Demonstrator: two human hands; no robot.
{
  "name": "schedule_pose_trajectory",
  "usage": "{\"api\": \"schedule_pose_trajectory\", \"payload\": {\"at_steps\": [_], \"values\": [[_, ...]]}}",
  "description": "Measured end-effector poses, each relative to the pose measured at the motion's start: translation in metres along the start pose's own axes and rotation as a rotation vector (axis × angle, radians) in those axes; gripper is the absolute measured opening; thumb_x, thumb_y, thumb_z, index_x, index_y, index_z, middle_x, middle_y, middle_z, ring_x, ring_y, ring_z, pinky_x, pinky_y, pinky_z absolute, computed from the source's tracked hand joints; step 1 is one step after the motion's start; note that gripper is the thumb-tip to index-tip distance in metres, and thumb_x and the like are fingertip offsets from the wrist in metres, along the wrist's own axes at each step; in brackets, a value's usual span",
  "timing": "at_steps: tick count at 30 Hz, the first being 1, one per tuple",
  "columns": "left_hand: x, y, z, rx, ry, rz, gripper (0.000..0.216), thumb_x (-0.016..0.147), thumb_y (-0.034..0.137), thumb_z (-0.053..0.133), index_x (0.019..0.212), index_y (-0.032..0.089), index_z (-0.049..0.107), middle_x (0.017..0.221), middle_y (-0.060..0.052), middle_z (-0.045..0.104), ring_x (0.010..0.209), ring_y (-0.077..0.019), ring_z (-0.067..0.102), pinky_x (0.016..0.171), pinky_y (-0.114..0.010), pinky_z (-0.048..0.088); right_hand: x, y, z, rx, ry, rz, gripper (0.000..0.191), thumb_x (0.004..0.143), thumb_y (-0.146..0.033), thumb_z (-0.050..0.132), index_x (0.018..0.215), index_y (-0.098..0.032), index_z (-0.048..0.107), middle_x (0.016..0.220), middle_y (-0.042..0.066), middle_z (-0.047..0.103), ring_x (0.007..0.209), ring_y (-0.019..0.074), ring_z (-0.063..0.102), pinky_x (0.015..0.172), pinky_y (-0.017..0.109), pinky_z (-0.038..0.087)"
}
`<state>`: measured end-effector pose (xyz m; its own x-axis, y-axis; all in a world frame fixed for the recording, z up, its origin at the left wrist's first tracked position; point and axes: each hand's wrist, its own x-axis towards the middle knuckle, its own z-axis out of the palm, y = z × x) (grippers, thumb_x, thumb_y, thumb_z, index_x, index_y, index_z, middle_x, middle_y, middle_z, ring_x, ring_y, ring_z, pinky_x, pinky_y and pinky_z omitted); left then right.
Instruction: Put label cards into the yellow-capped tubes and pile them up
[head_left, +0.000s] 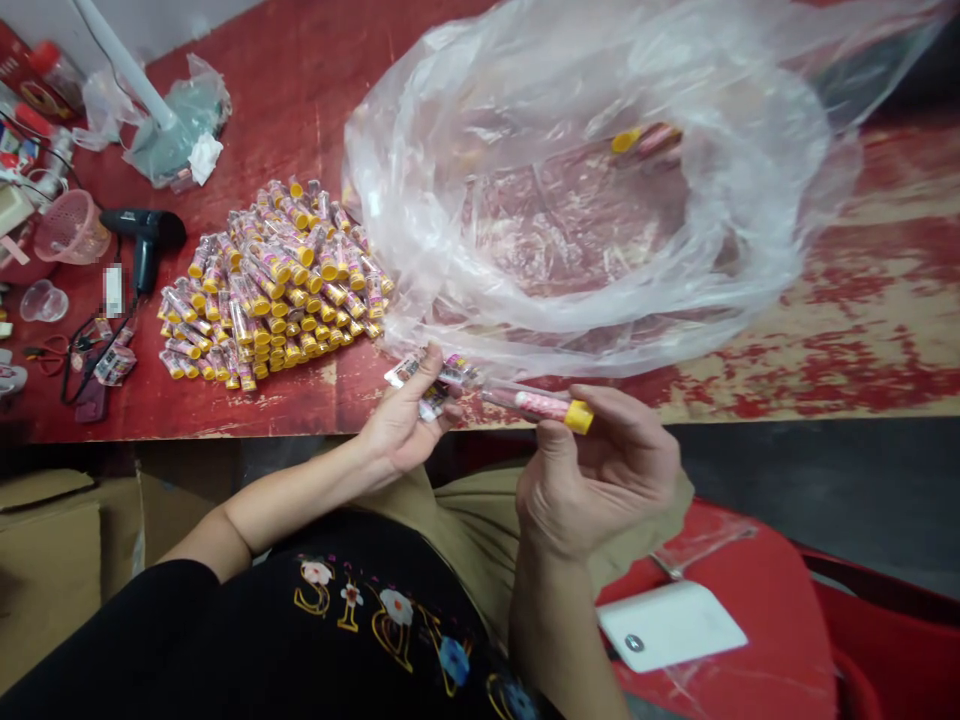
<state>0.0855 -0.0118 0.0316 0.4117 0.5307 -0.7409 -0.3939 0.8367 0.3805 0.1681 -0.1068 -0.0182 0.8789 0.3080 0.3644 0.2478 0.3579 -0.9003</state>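
Observation:
Between the thumb and fingers of my right hand (pixel 600 470) is a clear tube with a yellow cap (pixel 544 404) and pink-and-white contents, held almost level. My left hand (pixel 409 415) pinches a few small printed plastic wrappers (pixel 454 370), partly hidden by the thumb. The tube's clear end points toward these wrappers; whether they touch I cannot tell. Beyond my left hand lies a large heap of similar yellow-capped tubes (pixel 285 290). A big clear plastic bag (pixel 420 170) lies wide open past both hands, with a yellow-capped tube or two (pixel 645 140) inside it.
On the worn red table (pixel 300 90), a black hair dryer (pixel 142 235), pink basket (pixel 75 228), red-handled scissors (pixel 49 355) and a lamp base (pixel 169 135) stand left. A white device (pixel 671 625) lies on a red stool (pixel 780 610) at right. Cardboard (pixel 52 560) sits lower left.

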Motion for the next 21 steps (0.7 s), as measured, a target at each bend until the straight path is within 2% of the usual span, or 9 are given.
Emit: {"api": "schedule_pose_trajectory", "payload": {"at_steps": [3, 6, 10, 15, 18, 21], "values": [[0.001, -0.003, 0.0, 0.029, -0.02, 0.05, 0.028, 0.079, 0.023, 0.089, 0.079, 0.015, 0.062, 0.074, 0.004, 0.064, 0.062, -0.0059, 0.056, 0.054, -0.019, 0.04, -0.002, -0.004, -0.007, -0.015, -0.039, -0.011, 0.027, 0.078, -0.019, 0.088, 0.102, -0.024, 0.075, 0.102, 0.005, 0.071, 0.094, 0.0207, 0.069, 0.083, 0.037, 0.058], [0.003, -0.006, -0.001, 0.053, -0.03, 0.1, 0.03, 0.078, 0.025, 0.09, 0.08, 0.015, 0.062, 0.074, 0.004, 0.065, 0.062, -0.0063, 0.056, 0.055, -0.02, 0.04, -0.003, -0.005, -0.01, 0.064, -0.014, -0.03, 0.028, 0.078, -0.025, 0.089, 0.102, -0.025, 0.075, 0.098, 0.004, 0.071, 0.091, 0.0193, 0.067, 0.076, 0.034, 0.057], [0.001, -0.008, -0.004, 0.089, -0.064, 0.094, 0.035, 0.071, 0.026, 0.094, 0.078, 0.016, 0.062, 0.072, 0.004, 0.064, 0.062, -0.0072, 0.056, 0.056, -0.02, 0.04, 0.0, -0.001, -0.009, 0.085, 0.007, -0.011, 0.029, 0.079, -0.029, 0.089, 0.103, -0.025, 0.075, 0.099, 0.003, 0.071, 0.089, 0.0174, 0.067, 0.073, 0.031, 0.056], [-0.004, -0.009, -0.008, 0.115, -0.111, 0.1, 0.041, 0.068, 0.041, 0.096, 0.088, 0.017, 0.069, 0.084, 0.002, 0.069, 0.071, -0.01, 0.062, 0.059, -0.021, 0.045, 0.001, 0.0, -0.013, -0.02, -0.022, -0.064, 0.029, 0.076, -0.017, 0.088, 0.101, -0.021, 0.075, 0.101, 0.004, 0.074, 0.094, 0.0183, 0.071, 0.081, 0.033, 0.06], [-0.004, -0.01, -0.009, 0.148, -0.128, 0.178, 0.052, 0.058, 0.047, 0.099, 0.089, 0.016, 0.072, 0.086, 0.002, 0.069, 0.069, -0.0087, 0.06, 0.057, -0.021, 0.046, -0.001, -0.004, -0.016, -0.035, -0.077, -0.059, 0.029, 0.078, -0.009, 0.084, 0.103, -0.021, 0.076, 0.106, 0.005, 0.076, 0.095, 0.0183, 0.074, 0.082, 0.034, 0.062], [-0.004, -0.01, -0.008, 0.183, -0.126, 0.282, 0.059, 0.05, 0.05, 0.101, 0.087, 0.014, 0.072, 0.087, 0.002, 0.069, 0.068, -0.0071, 0.058, 0.054, -0.02, 0.046, -0.005, -0.008, -0.016, -0.055, -0.067, -0.102, 0.036, 0.077, -0.002, 0.082, 0.108, -0.021, 0.078, 0.11, 0.006, 0.078, 0.095, 0.0182, 0.076, 0.08, 0.032, 0.063]]}}
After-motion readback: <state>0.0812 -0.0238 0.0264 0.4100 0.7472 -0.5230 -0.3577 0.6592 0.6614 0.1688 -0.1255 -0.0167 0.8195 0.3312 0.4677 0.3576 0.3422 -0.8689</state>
